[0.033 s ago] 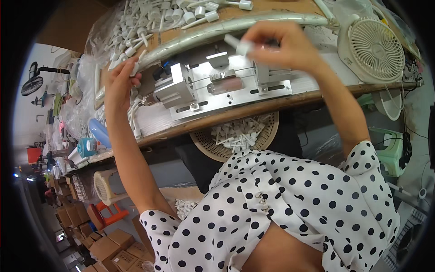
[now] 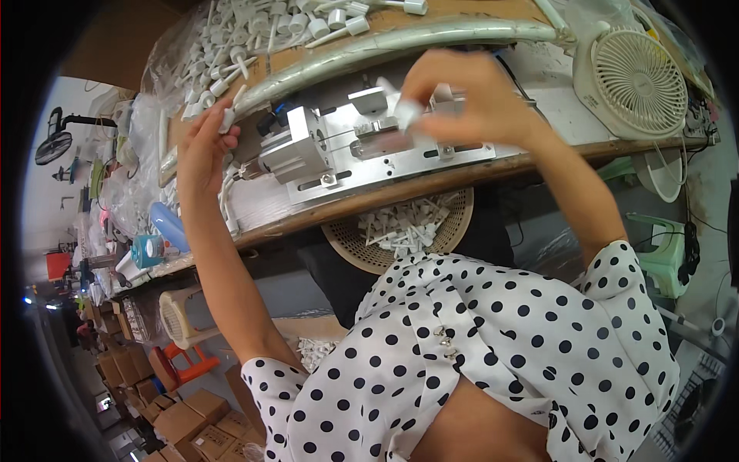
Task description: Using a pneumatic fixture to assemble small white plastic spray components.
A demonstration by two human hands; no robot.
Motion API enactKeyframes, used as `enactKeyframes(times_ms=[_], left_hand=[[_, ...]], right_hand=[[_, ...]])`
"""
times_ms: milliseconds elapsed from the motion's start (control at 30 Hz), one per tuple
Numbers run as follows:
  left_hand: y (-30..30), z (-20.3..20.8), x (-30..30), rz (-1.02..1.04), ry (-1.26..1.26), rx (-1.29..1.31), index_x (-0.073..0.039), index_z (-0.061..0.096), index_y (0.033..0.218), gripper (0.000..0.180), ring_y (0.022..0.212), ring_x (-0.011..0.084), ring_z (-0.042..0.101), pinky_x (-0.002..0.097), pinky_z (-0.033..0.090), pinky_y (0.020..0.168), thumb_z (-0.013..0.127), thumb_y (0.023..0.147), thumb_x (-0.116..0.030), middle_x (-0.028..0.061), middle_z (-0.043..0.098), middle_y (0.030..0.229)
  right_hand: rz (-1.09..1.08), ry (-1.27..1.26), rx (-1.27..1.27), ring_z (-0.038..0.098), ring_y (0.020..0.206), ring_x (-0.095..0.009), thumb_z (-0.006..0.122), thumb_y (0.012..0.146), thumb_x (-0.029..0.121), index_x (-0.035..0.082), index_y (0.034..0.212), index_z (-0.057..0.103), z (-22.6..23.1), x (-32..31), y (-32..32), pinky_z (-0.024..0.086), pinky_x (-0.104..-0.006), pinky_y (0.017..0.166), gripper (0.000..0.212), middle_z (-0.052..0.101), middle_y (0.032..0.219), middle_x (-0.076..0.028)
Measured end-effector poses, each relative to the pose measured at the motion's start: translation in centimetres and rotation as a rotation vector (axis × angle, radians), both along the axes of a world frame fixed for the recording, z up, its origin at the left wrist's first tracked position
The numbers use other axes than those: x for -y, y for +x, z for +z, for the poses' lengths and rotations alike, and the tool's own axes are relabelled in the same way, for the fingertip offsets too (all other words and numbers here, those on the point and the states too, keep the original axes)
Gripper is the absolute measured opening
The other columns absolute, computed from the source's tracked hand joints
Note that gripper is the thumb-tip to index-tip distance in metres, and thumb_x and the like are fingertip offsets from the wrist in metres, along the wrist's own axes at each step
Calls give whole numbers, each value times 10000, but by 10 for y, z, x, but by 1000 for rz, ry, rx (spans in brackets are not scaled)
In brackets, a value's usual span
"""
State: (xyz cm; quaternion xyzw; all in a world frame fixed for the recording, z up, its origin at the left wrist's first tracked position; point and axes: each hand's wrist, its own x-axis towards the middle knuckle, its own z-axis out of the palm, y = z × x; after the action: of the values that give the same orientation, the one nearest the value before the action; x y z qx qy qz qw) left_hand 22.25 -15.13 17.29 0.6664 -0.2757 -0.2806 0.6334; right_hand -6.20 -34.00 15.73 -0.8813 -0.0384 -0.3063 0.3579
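My left hand (image 2: 206,138) is at the left of the workbench, its fingers pinched on a white cap with a stem (image 2: 228,120), near the edge of a pile of like pieces (image 2: 239,38). Over the metal fixture (image 2: 296,148) hovers my right hand (image 2: 469,100), blurred by motion. Its fingers close on another white cap with a stem (image 2: 406,114), the stem slanting up to the left. The fixture has silver blocks on a slotted base plate. A clear pinkish cylinder (image 2: 369,146) lies in its middle, partly behind the right hand's cap and fingers.
A plastic-wrapped curved tube (image 2: 339,55) borders the pile. A white fan (image 2: 639,81) stands at the right of the bench. Below the bench edge sits a beige basket (image 2: 339,239) holding white stemmed caps. Boxes (image 2: 185,408) are stacked at lower left.
My right hand has moved slightly nearer to me and lower over the fixture, carrying its white cap. My left hand stays almost in place.
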Motion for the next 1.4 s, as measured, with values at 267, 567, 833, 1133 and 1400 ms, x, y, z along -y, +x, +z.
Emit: enactKeyframes(times_ms=[267, 567, 833, 1133, 1400], left_hand=[[-67, -18, -23, -50, -202, -165, 89, 521, 1094, 295, 715, 163, 586, 230, 473, 584, 541, 863, -93, 128, 587, 934], [-125, -43, -38, -110, -204, -120, 70, 544, 1073, 262, 715, 138, 583, 211, 476, 572, 558, 834, -36, 128, 574, 994], [-166, -59, -4, -115, -137, 467, 18, 607, 973, 237, 820, 117, 559, 215, 488, 617, 638, 740, -7, 87, 517, 1113], [-180, -78, 27, -127, 12, 1076, 21, 536, 957, 241, 769, 335, 595, 359, 489, 654, 614, 731, -10, 191, 509, 1102], [-182, -74, 29, -154, 44, 1033, 29, 533, 941, 229, 725, 308, 599, 352, 494, 633, 619, 731, -10, 185, 506, 1095]], right_hand=[[-10, -532, 88, 540, 753, -239, 636, 619, 97, 35, 642, 516, -50, -33, 28, 443, -348, 695, 137, 539, 667, -90], [148, -303, -339, 579, 774, -299, 688, 642, 267, 32, 862, 615, -8, -21, 34, 460, -383, 690, 330, 600, 751, -120], [-360, -646, -146, 552, 855, -332, 518, 760, 84, -8, 896, 586, 26, 48, 99, 445, -384, 727, 177, 577, 853, -175], [-347, -682, 21, 582, 769, -295, 545, 788, 163, 66, 853, 562, 9, 57, 98, 455, -396, 696, 118, 593, 797, -105], [-245, -530, -247, 579, 832, -311, 544, 769, 92, 67, 940, 537, 20, 56, 96, 432, -426, 720, 173, 601, 829, -136]])
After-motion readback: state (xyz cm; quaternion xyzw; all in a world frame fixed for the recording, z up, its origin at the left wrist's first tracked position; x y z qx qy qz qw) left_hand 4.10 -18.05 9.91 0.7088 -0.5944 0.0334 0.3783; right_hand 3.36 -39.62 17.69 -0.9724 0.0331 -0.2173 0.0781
